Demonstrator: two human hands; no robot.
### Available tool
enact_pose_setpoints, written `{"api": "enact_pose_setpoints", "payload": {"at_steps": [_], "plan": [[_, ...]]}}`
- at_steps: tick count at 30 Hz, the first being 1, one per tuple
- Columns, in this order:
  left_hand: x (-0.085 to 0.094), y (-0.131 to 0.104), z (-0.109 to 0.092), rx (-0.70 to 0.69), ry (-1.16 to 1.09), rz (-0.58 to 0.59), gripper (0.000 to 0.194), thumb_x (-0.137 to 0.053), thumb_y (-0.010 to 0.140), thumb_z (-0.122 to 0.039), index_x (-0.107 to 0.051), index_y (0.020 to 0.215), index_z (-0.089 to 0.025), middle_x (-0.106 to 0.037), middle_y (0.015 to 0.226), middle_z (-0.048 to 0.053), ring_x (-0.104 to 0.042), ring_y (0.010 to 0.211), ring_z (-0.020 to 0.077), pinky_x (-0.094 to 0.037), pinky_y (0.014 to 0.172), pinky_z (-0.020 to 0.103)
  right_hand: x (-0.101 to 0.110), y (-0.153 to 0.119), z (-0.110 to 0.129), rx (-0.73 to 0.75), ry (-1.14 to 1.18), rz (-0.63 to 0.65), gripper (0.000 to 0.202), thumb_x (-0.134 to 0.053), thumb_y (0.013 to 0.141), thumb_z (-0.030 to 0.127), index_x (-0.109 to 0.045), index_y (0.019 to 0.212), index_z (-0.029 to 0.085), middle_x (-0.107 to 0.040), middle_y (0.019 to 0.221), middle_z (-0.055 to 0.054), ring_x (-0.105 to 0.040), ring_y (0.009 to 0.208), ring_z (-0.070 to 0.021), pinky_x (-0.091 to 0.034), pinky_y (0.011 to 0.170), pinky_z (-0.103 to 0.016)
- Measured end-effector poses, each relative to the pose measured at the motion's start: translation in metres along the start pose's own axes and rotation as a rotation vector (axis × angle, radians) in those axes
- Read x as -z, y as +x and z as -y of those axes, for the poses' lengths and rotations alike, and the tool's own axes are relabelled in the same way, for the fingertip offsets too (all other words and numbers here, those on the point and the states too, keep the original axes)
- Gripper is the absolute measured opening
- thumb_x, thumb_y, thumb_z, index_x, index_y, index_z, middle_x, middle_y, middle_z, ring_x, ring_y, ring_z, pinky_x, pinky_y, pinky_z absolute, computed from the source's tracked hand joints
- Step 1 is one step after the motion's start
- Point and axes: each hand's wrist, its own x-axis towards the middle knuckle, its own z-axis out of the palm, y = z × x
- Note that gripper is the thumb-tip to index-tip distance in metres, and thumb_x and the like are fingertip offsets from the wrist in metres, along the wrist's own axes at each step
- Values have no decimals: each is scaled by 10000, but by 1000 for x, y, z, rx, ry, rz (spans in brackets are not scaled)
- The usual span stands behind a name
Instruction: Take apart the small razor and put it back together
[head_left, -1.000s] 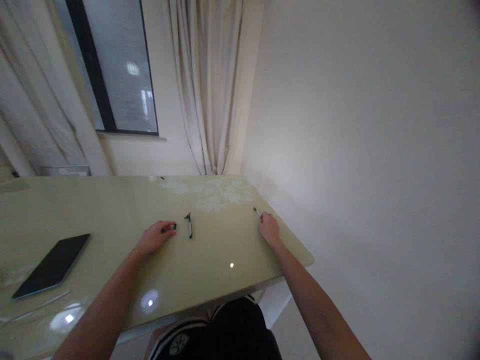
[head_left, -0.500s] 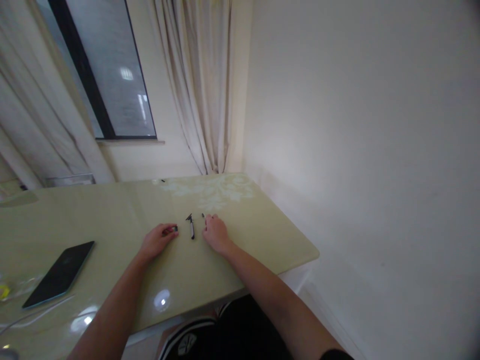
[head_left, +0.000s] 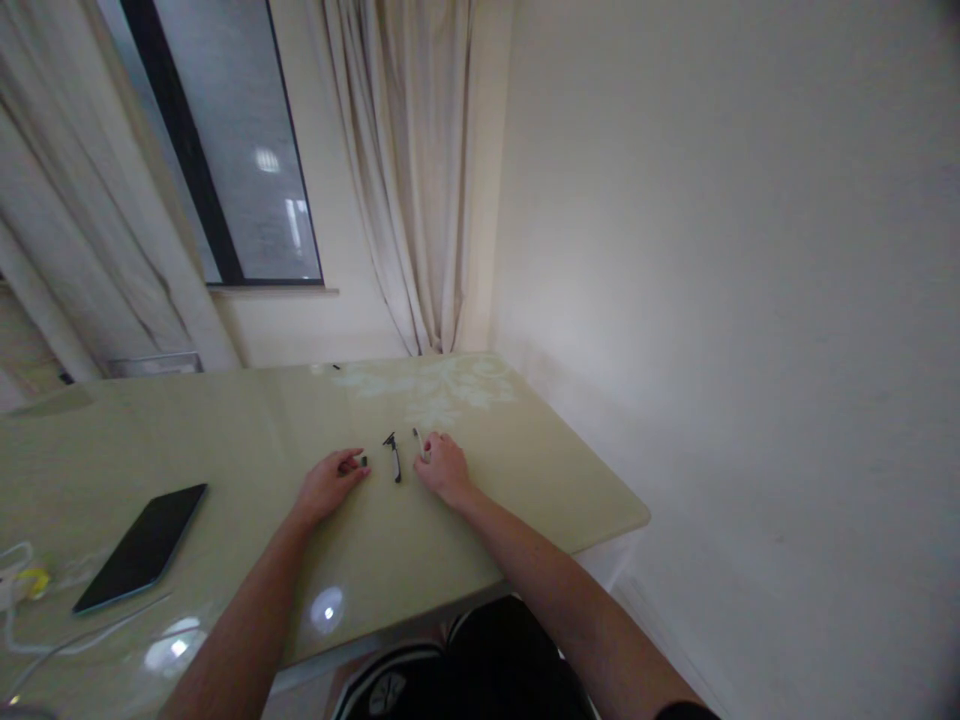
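Note:
On the pale green table top lies a razor (head_left: 394, 460) with a dark head and a grey-and-black handle, between my two hands. My left hand (head_left: 330, 487) rests to its left, with thumb and fingers closed on a small dark piece (head_left: 364, 461), too small to name. To the razor's right, my right hand (head_left: 444, 470) is closed around a slim white stick (head_left: 420, 443) with a dark tip, which looks like a toothbrush. Its tip points away from me; the lower part is hidden by my fingers.
A black tablet (head_left: 142, 547) lies on the left of the table (head_left: 525, 480). White cables (head_left: 67, 648) and a yellow item (head_left: 34, 582) are near it. A small dark bit (head_left: 336, 367) sits at the far edge. A wall (head_left: 720, 300) borders the right side.
The view has shifted slightly, so everything appears a little further right. More of the white stick shows at my right fingers. The left hand still holds the small dark piece.

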Motion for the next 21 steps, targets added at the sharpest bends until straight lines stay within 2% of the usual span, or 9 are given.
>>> {"api": "enact_pose_setpoints", "payload": {"at_steps": [2,5,7,9,12,14,17,21], "plan": [[2,-1,-5,11,-11,-4,507,-647,748,-548,-741,1089,-185,-764,878,73,-711,802,245,-546,759,340,8,4,-16,-35,32,-39,167,-660,886,318,-675,968,173,-689,951,-107,-620,838,-211,-440,752,-304],[6,-4,-14,7,40,-55,382,-547,829,-513,-738,927,-197,-766,849,77,-703,793,241,-522,747,330,23,10,-47,-80,94,-99,69,-648,867,235,-660,827,179,-680,828,-77,-590,762,-183,-400,700,-279],[7,-8,-24,-2,100,-89,376,-474,881,-485,-725,869,-206,-766,846,82,-699,796,241,-505,738,324,31,12,-67,-136,209,-162,115,-609,860,191,-640,750,181,-660,751,-52,-571,704,-164,-377,663,-262],[4,-13,-38,-7,168,-105,428,-397,938,-487,-708,852,-206,-760,841,93,-697,794,245,-491,730,323,34,12,-79,-169,295,-210,186,-566,888,221,-631,719,181,-639,700,-35,-555,663,-153,-361,636,-253],[-11,-23,-65,50,327,-92,570,-231,1016,-494,-686,834,-201,-757,874,135,-707,820,271,-484,742,348,33,8,-83,-141,332,-223,280,-527,927,315,-630,702,182,-617,666,-12,-533,634,-142,-346,617,-246],[-23,-31,-80,126,455,-25,628,-171,1028,-509,-699,879,-201,-760,922,166,-719,836,306,-487,728,378,30,6,-81,-89,338,-214,317,-524,931,356,-616,681,184,-604,650,-1,-514,622,-137,-325,603,-247],[-36,-38,-92,143,527,44,658,-211,1000,-602,-711,875,-193,-751,904,195,-725,828,360,-497,707,421,28,3,-75,-17,312,-173,338,-532,940,386,-601,677,184,-596,651,-2,-497,622,-136,-296,595,-253],[-42,-34,-91,96,582,76,616,-357,935,-660,-731,885,-174,-750,910,229,-718,860,422,-510,720,491,29,1,-71,-29,275,-135,324,-556,949,375,-615,694,183,-606,668,-12,-496,631,-141,-290,601,-257]]}}
